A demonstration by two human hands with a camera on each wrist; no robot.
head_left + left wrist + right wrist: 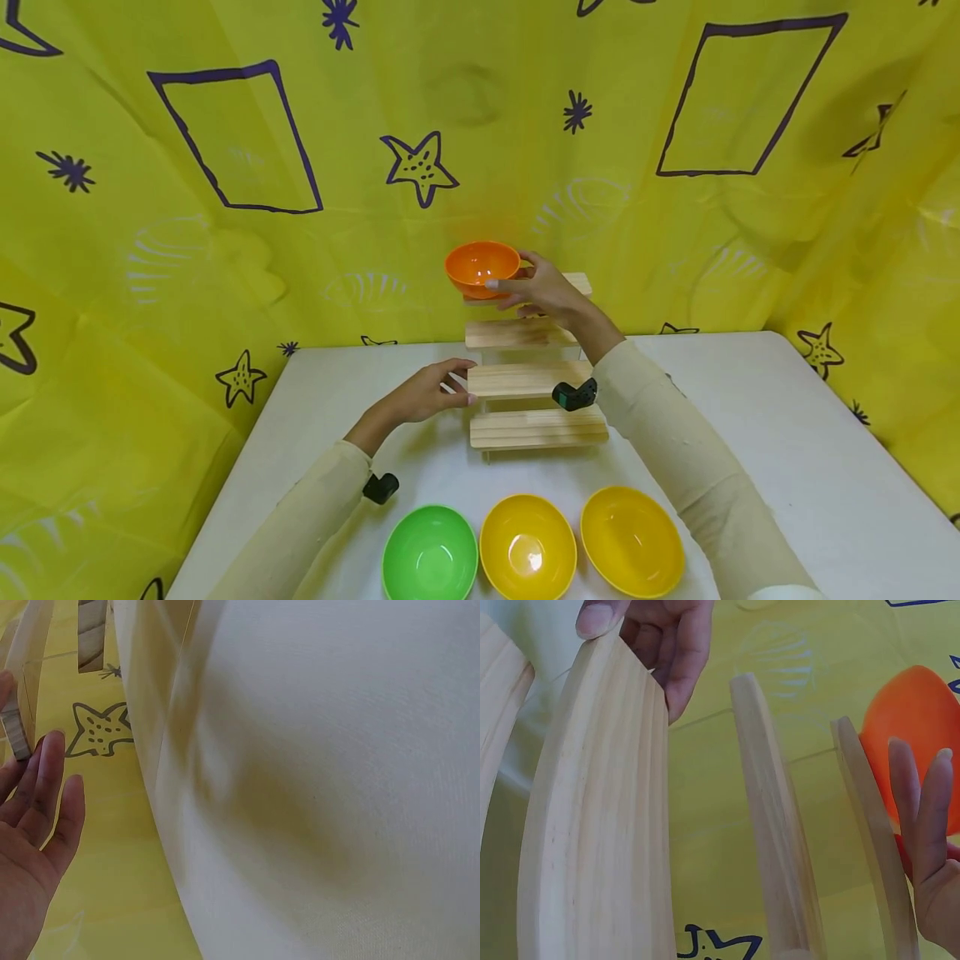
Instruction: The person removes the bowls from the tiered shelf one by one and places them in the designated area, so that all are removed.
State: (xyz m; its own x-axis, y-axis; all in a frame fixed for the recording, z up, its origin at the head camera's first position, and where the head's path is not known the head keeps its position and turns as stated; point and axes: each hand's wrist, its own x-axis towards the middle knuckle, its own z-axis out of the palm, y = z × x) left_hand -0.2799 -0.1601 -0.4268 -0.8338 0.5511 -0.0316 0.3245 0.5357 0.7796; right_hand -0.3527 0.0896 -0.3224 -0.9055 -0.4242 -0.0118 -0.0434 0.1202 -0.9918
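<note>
A four-step wooden stand [517, 381] stands on the white table. An orange bowl [480, 265], upright, is at the left end of its top step. My right hand [546, 290] holds this bowl by its right side, thumb toward the front and fingers around the back. In the right wrist view the orange bowl [911, 742] touches or nearly touches the top board. My left hand [429, 392] grips the left end of the second step from the bottom, its thumb and fingers on opposite sides of the board [604, 795].
Near the table's front edge sit a green bowl [431, 554], a yellow bowl [528, 546] and a second yellow bowl [632, 542] in a row. A yellow patterned cloth [360, 250] hangs behind and beside the white table [750, 433].
</note>
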